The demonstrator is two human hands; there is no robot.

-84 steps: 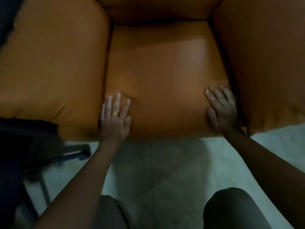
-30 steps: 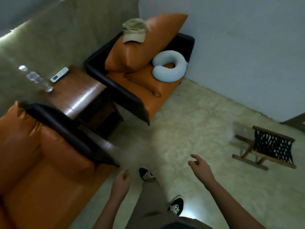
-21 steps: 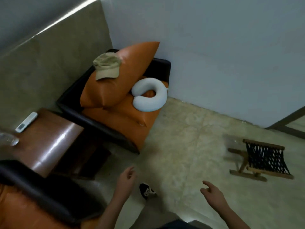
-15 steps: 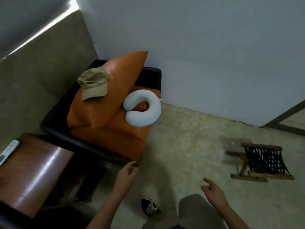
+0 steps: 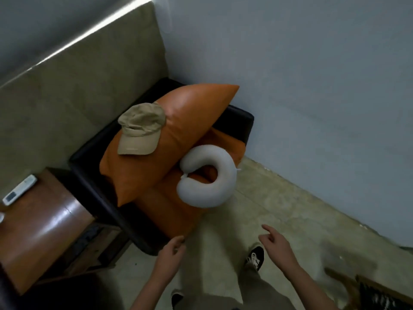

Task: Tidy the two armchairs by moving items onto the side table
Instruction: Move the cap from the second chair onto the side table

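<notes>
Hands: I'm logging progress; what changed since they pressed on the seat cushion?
Both hands lifted off that cushion; the person turned and walked up to the other armchair. The left hand and right hand now hang open, empty. Cap and neck pillow on it, remote on the side table: unmoved.

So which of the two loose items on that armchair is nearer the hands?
The white neck pillow, lying at the seat's front edge. The tan cap sits farther back, up on the orange cushion.
</notes>
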